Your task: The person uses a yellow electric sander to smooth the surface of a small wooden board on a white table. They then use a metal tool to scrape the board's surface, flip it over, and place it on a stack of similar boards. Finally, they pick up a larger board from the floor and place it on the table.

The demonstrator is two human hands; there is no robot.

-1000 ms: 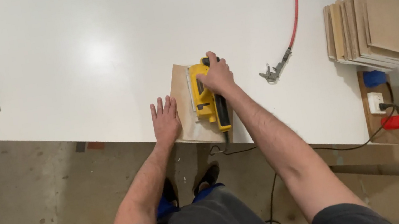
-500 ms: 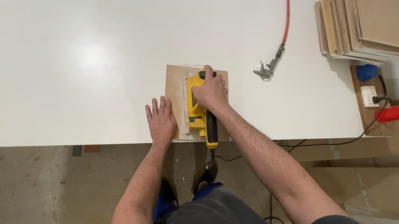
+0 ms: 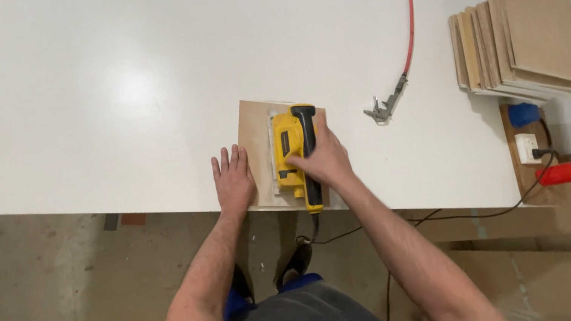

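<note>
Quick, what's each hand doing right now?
Left hand: open, flat, pressing the board edge.
Right hand: closed around the yellow sander handle.

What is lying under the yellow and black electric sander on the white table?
A thin square brown wooden board lies flat under the yellow and black sander, on the white table. The right hand grips the sander. Its sanding pad and the board beneath it are covered.

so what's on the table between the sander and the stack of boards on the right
In the head view, a grey air nozzle on a red hose lies between the yellow sander and the board stack; otherwise bare white table.
</note>
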